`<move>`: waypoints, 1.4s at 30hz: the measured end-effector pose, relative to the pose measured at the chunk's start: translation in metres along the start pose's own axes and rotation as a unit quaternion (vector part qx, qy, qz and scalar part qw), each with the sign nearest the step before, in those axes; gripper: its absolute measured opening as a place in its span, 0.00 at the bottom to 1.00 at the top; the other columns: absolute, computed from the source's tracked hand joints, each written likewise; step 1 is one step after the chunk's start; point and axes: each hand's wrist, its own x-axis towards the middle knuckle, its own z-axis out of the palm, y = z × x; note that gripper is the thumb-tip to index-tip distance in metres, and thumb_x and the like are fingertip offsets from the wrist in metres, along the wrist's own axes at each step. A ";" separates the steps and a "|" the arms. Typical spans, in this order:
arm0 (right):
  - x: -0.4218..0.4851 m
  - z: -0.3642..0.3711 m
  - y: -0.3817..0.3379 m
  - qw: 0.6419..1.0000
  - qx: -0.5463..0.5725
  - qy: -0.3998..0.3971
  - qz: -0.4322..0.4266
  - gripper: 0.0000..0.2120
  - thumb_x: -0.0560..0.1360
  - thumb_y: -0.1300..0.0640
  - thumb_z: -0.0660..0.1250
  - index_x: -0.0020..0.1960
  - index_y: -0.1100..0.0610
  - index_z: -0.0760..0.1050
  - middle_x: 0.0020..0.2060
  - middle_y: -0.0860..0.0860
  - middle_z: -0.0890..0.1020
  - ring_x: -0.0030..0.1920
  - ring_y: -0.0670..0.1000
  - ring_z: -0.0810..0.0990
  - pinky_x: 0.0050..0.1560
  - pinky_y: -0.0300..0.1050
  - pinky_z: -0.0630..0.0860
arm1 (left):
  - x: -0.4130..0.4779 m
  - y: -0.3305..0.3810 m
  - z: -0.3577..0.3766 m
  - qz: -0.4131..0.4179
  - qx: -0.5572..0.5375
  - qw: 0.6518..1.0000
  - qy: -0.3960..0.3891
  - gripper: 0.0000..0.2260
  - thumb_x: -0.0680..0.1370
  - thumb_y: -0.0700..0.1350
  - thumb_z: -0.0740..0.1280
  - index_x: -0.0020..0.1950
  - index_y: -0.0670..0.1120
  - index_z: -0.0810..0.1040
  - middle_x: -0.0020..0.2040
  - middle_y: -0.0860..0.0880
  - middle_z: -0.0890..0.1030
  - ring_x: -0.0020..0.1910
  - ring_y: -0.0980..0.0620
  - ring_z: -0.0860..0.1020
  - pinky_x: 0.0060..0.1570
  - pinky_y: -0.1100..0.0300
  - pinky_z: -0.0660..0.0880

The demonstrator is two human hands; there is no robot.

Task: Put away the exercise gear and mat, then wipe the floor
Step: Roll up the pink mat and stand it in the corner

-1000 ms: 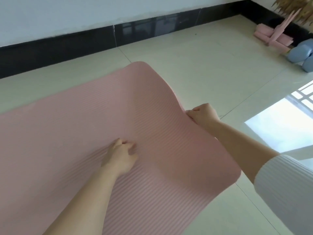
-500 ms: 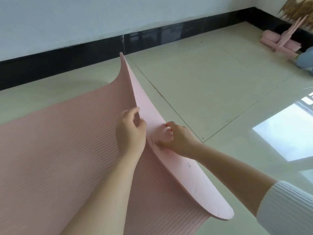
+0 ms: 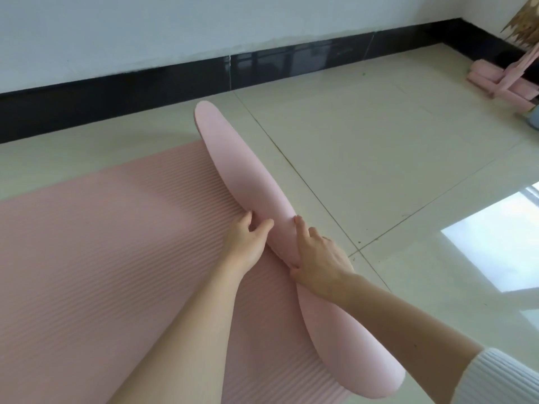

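The end of the mat (image 3: 102,258), which stood up as a tall flap half a second ago, now lies turned over on itself as a low first curl (image 3: 256,182), and both hands have come down with it. The flat, ribbed length of the mat stretches off to the left on the floor (image 3: 379,170), not yet rolled, so the putting-away looks barely begun. The left grip (image 3: 248,243) sits on the inner side of the curl, fingers bent against its tucked edge and thumb on top, likely to hold the core tight so that the roll starts narrow. Just beside it, the right grip (image 3: 318,258) closes over the outer side of the same curl, fingers laid across the top and thumb below, pinning the fold so the springy foam cannot flop open. Both work near the middle of the width, which probably explains why the far end of the curl bows upward. Far right, near the dark skirting (image 3: 116,103), pink gear (image 3: 501,83) lies on the floor, well apart from the mat
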 end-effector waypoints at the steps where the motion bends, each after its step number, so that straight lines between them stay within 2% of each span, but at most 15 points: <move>1: -0.002 0.002 -0.003 1.000 -0.012 0.023 -0.015 0.35 0.73 0.59 0.64 0.74 0.54 0.49 0.54 0.53 0.73 0.50 0.57 0.76 0.38 0.46 0.67 | 0.001 0.000 -0.002 -0.004 -0.037 0.999 0.000 0.31 0.75 0.59 0.64 0.74 0.47 0.66 0.72 0.51 0.68 0.69 0.54 0.68 0.68 0.55 0.65; 6: -0.016 0.012 -0.017 0.995 -0.034 0.058 -0.068 0.35 0.72 0.60 0.64 0.74 0.55 0.50 0.54 0.49 0.71 0.51 0.53 0.71 0.42 0.48 0.70 | 0.005 0.000 -0.007 -0.091 -0.221 0.971 -0.025 0.29 0.64 0.65 0.70 0.61 0.52 0.79 0.57 0.53 0.82 0.58 0.53 0.79 0.63 0.50 0.73; 11: -0.035 0.021 -0.029 0.990 -0.023 -0.007 -0.136 0.47 0.68 0.47 0.70 0.76 0.45 0.43 0.59 0.44 0.62 0.56 0.51 0.61 0.51 0.51 0.72 | 0.001 -0.015 -0.011 -0.141 -0.261 0.954 0.036 0.17 0.70 0.55 0.73 0.54 0.47 0.79 0.48 0.50 0.83 0.49 0.50 0.81 0.53 0.54 0.77; 15: -0.030 0.015 -0.040 0.987 0.088 -0.009 -0.136 0.31 0.72 0.42 0.63 0.72 0.37 0.57 0.55 0.41 0.69 0.53 0.47 0.64 0.53 0.47 0.69 | -0.002 -0.028 -0.027 -0.169 -0.304 0.937 0.025 0.21 0.69 0.56 0.72 0.58 0.47 0.76 0.52 0.48 0.82 0.52 0.49 0.80 0.58 0.51 0.76; 18: -0.019 0.013 -0.041 0.970 0.219 -0.014 -0.104 0.19 0.78 0.52 0.58 0.68 0.43 0.69 0.54 0.43 0.75 0.51 0.45 0.69 0.51 0.40 0.69 | -0.005 -0.038 -0.039 -0.166 -0.274 0.946 0.041 0.31 0.66 0.59 0.74 0.64 0.47 0.70 0.57 0.48 0.80 0.55 0.47 0.80 0.58 0.48 0.76; 20: -0.012 0.014 -0.037 0.966 0.250 -0.014 -0.069 0.21 0.78 0.60 0.59 0.69 0.49 0.68 0.56 0.45 0.74 0.49 0.45 0.72 0.45 0.36 0.69 | -0.008 -0.044 -0.049 -0.163 -0.234 0.958 0.038 0.34 0.65 0.61 0.75 0.64 0.47 0.68 0.58 0.49 0.79 0.57 0.47 0.79 0.60 0.47 0.75; 23: -0.007 0.017 -0.031 0.958 0.285 -0.035 0.007 0.33 0.71 0.56 0.71 0.72 0.51 0.62 0.61 0.49 0.68 0.51 0.48 0.76 0.42 0.36 0.70 | -0.010 -0.050 -0.066 -0.168 -0.195 0.966 0.018 0.39 0.57 0.65 0.76 0.62 0.48 0.73 0.57 0.50 0.81 0.56 0.47 0.80 0.62 0.47 0.74; 25: -0.004 0.017 -0.033 0.945 0.311 -0.074 0.073 0.41 0.67 0.52 0.77 0.74 0.53 0.61 0.63 0.50 0.66 0.55 0.51 0.75 0.48 0.40 0.71 | -0.015 -0.053 -0.074 -0.155 -0.174 0.972 0.029 0.29 0.64 0.60 0.77 0.59 0.48 0.76 0.54 0.50 0.83 0.53 0.48 0.81 0.60 0.48 0.75; 27: -0.004 0.017 -0.041 0.946 0.298 -0.095 0.086 0.40 0.65 0.50 0.78 0.72 0.55 0.63 0.62 0.51 0.67 0.54 0.50 0.74 0.47 0.41 0.71 | -0.018 -0.059 -0.080 -0.140 -0.153 0.976 0.073 0.23 0.68 0.55 0.76 0.57 0.46 0.74 0.54 0.50 0.81 0.52 0.48 0.80 0.58 0.49 0.76; 29: -0.004 0.014 -0.051 0.959 0.257 -0.096 0.071 0.37 0.64 0.48 0.78 0.67 0.55 0.65 0.58 0.50 0.67 0.51 0.50 0.73 0.44 0.42 0.72 | -0.020 -0.061 -0.083 -0.101 -0.075 0.981 0.145 0.22 0.68 0.52 0.77 0.54 0.46 0.71 0.52 0.50 0.79 0.51 0.47 0.79 0.52 0.52 0.75; 31: -0.006 0.012 -0.061 0.977 0.192 -0.086 0.043 0.36 0.63 0.45 0.78 0.64 0.54 0.66 0.55 0.49 0.66 0.55 0.51 0.69 0.49 0.44 0.73 | -0.025 -0.056 -0.089 -0.038 0.026 0.978 0.203 0.17 0.69 0.46 0.76 0.49 0.47 0.71 0.46 0.51 0.77 0.47 0.48 0.76 0.43 0.56 0.69; 33: -0.009 0.013 -0.073 0.987 0.145 -0.068 0.009 0.37 0.61 0.42 0.77 0.63 0.53 0.66 0.55 0.48 0.66 0.59 0.50 0.65 0.56 0.48 0.72 | -0.031 -0.051 -0.097 0.035 0.093 0.969 0.225 0.14 0.68 0.38 0.74 0.46 0.50 0.72 0.43 0.53 0.75 0.43 0.49 0.76 0.40 0.58 0.65; 35: -0.014 0.015 -0.084 0.987 0.147 -0.055 -0.023 0.36 0.62 0.42 0.77 0.63 0.53 0.67 0.58 0.47 0.64 0.60 0.49 0.64 0.56 0.46 0.72 | -0.035 -0.051 -0.104 0.079 0.146 0.963 0.213 0.17 0.68 0.34 0.70 0.47 0.54 0.74 0.44 0.53 0.76 0.43 0.51 0.76 0.40 0.60 0.66; 39: -0.023 0.024 -0.097 0.968 0.241 -0.044 -0.047 0.25 0.65 0.47 0.77 0.56 0.54 0.73 0.61 0.44 0.68 0.57 0.46 0.70 0.45 0.37 0.69 | -0.048 -0.058 -0.121 0.018 0.081 0.983 0.167 0.05 0.75 0.46 0.67 0.51 0.52 0.77 0.47 0.53 0.80 0.48 0.50 0.79 0.48 0.57 0.73; 42: -0.025 0.026 -0.110 0.945 0.320 -0.046 -0.054 0.13 0.67 0.52 0.76 0.49 0.53 0.79 0.61 0.43 0.68 0.60 0.44 0.69 0.45 0.33 0.67 | -0.062 -0.064 -0.137 -0.056 0.005 0.990 0.128 0.16 0.72 0.58 0.69 0.53 0.50 0.75 0.47 0.54 0.80 0.47 0.52 0.79 0.42 0.55 0.74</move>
